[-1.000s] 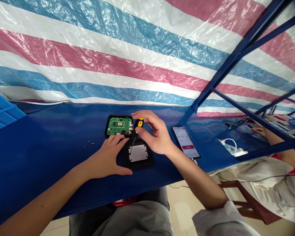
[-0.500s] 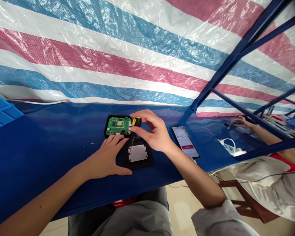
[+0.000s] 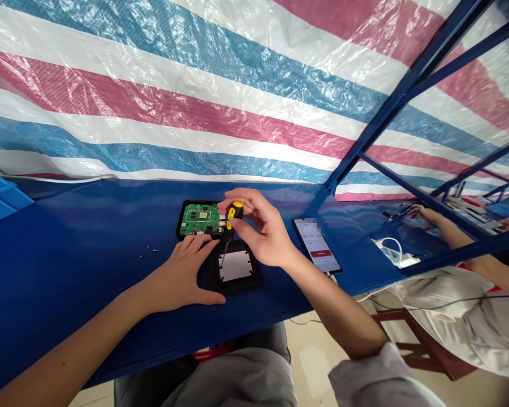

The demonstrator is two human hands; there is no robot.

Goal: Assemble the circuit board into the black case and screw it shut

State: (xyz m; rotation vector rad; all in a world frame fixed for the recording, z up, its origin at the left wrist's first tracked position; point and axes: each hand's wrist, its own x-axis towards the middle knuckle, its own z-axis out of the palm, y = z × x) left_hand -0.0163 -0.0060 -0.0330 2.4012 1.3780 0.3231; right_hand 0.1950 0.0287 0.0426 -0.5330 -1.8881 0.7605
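Observation:
My right hand (image 3: 261, 226) is closed round the yellow and black handle of a screwdriver (image 3: 234, 212). The shaft points down to the left corner of a silver plate (image 3: 236, 265) set in a black square cover (image 3: 254, 281). Fingers apart, my left hand (image 3: 186, 271) lies at the cover's left side, its fingertips by the front edge of a black case. In that case sits a green circuit board (image 3: 201, 217) with chips and silver ports. Several small screws (image 3: 148, 249) lie on the table left of my left hand.
A phone (image 3: 318, 246) showing a running timer lies to the right, with a cable plugged in. Beyond it are a white power strip (image 3: 401, 257), a blue metal frame (image 3: 367, 138) and another person's hand (image 3: 424, 213). A blue crate (image 3: 4, 195) stands at the left.
The view has shifted slightly. The screwdriver handle sits more upright and my right thumb and fingers have moved a little on it. My left hand stays in place.

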